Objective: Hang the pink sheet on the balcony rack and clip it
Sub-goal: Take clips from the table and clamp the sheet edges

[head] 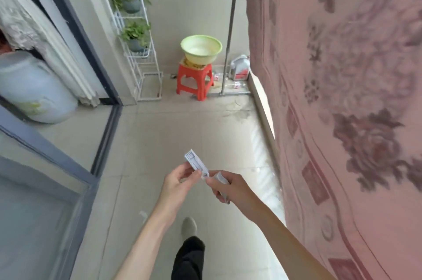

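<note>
Head view, looking down a balcony. The pink sheet (342, 97), printed with dark roses, already hangs down the right side; it looks soft, light and floppy, best gathered near its top edge. The left hand (177, 182) pinches one white plastic clip (196, 161); the right hand (230, 188) curls round a second clip (221, 177). Both clips likely feel small, rigid and springy, squeezed at their tails.

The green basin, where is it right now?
In the head view the green basin sits on the red stool by the far wall, between the white plant rack and the rack's metal pole.
</note>
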`<move>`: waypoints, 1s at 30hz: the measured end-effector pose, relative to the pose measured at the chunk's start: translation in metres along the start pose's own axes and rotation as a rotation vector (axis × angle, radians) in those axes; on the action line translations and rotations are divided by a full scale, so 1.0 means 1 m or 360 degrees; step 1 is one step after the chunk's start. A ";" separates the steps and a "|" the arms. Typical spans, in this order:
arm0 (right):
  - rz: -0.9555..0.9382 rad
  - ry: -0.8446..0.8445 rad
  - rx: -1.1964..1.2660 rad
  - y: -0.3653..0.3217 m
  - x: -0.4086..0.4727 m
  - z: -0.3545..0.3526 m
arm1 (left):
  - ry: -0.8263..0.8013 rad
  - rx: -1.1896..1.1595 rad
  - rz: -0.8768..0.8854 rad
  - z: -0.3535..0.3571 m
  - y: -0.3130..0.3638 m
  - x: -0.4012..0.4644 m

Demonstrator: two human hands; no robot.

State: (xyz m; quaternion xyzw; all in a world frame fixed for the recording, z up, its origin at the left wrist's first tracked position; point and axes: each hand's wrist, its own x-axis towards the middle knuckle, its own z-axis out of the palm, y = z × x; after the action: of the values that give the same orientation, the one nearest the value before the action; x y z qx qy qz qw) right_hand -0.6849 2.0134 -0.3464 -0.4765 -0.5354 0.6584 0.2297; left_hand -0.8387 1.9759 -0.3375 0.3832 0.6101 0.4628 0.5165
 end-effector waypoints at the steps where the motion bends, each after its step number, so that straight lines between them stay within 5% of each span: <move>1: 0.0011 0.0069 -0.0030 -0.010 0.030 -0.003 | 0.0012 0.0011 0.0023 -0.009 0.007 0.032; 6: 0.0002 0.0475 0.0111 -0.077 0.159 -0.025 | -0.0033 0.0226 0.0160 -0.050 0.065 0.180; 14: -0.0089 0.0310 0.0454 -0.171 0.327 -0.074 | -0.0277 0.0490 0.0211 -0.063 0.138 0.379; 30: -0.0398 0.0544 0.0806 -0.347 0.676 -0.183 | -0.0543 0.0656 0.0340 -0.087 0.292 0.772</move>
State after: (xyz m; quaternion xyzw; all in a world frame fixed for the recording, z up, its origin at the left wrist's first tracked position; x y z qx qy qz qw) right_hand -0.8949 2.7631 -0.2785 -0.4384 -0.3626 0.6480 0.5064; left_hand -1.0611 2.7723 -0.2665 0.6146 0.5517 0.3096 0.4712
